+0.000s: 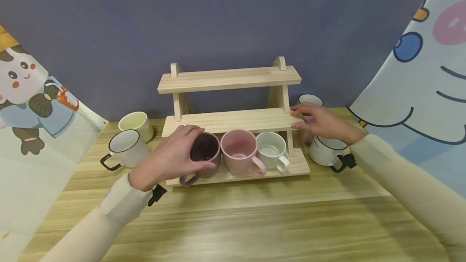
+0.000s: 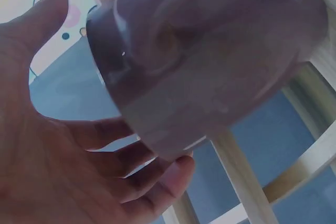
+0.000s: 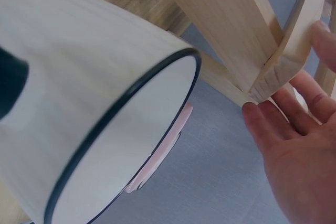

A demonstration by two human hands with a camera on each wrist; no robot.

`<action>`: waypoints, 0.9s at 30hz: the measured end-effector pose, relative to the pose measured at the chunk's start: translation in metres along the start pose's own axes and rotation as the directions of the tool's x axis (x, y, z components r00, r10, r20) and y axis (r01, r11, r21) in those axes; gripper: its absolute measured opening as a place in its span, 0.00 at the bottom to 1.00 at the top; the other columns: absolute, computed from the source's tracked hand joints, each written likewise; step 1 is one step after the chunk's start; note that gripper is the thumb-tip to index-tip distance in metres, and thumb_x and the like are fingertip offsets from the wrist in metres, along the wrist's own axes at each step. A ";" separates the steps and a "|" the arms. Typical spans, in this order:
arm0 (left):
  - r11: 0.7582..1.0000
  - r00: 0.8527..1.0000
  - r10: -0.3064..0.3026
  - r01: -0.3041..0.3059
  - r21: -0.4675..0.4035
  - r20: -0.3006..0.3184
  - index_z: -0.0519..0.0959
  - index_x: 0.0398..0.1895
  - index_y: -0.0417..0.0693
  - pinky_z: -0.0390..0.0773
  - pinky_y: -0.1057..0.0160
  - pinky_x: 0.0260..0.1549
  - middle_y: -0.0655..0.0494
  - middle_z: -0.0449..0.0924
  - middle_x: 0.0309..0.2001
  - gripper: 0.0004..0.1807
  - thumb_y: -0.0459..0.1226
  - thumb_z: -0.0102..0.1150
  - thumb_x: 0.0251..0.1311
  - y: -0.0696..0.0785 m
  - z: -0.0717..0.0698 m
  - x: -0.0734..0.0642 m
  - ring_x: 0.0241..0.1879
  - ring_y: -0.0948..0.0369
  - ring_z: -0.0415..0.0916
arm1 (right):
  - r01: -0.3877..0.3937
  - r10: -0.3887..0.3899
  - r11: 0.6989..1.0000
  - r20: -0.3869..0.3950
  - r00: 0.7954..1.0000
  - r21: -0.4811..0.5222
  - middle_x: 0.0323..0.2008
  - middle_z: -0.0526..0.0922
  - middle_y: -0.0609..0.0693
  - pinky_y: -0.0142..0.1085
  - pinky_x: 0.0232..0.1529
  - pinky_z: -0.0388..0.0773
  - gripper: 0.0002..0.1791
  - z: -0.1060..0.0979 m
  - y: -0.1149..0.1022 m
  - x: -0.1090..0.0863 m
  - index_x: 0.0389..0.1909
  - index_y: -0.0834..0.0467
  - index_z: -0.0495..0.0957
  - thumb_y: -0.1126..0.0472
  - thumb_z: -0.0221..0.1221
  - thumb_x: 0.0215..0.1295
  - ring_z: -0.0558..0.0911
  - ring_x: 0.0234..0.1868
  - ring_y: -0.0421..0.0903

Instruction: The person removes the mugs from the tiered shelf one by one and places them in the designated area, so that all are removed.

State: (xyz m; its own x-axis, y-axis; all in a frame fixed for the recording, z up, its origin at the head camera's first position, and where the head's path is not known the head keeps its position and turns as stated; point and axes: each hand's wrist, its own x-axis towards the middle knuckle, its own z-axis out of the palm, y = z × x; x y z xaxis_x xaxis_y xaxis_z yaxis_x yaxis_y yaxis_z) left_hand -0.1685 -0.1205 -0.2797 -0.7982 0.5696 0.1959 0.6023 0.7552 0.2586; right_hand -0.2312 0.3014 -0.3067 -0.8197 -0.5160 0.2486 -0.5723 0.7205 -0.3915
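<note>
A three-tier wooden shelf (image 1: 229, 120) stands against the back of the table. My left hand (image 1: 171, 153) reaches around a dark purple mug (image 1: 212, 165) at the left of its bottom tier. In the left wrist view, the fingers (image 2: 131, 166) lie along the rim of that mug, while the thumb (image 2: 52, 17) is spread away from it. My right hand (image 1: 320, 120) holds the right end of the middle tier, thumb at the front edge and fingers behind. Beside the purple mug are a pink mug (image 1: 238, 148) and a small white mug (image 1: 271, 148).
At left stand a white mug with a black rim (image 1: 127, 148) and a pale yellow mug (image 1: 143, 124). Another black-rimmed white mug (image 1: 324, 153) sits below my right wrist, with a further dark-rimmed mug (image 1: 309, 99) behind my right hand. A grey-blue cloth (image 1: 225, 19) hangs behind the shelf.
</note>
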 end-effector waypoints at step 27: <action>1.000 0.978 -0.012 0.016 0.017 -0.207 0.78 0.45 0.38 0.71 0.53 0.39 0.48 0.73 0.43 0.39 0.56 0.70 0.31 -0.010 -0.004 -0.032 0.45 0.53 0.65 | -0.080 0.078 0.990 0.020 0.997 0.119 0.58 0.71 0.62 0.53 0.51 0.72 0.21 0.003 0.003 0.000 0.49 0.67 0.76 0.57 0.64 0.60 0.72 0.57 0.59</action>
State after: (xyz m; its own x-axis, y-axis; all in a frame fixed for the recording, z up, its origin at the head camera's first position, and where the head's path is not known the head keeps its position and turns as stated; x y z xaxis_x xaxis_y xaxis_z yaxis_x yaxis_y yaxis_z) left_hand -0.1492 -0.1479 -0.2844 -0.7883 0.4807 0.3841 0.5892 0.7697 0.2459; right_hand -0.2329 0.3023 -0.3103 -0.8614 -0.4672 0.1992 -0.4979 0.6995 -0.5127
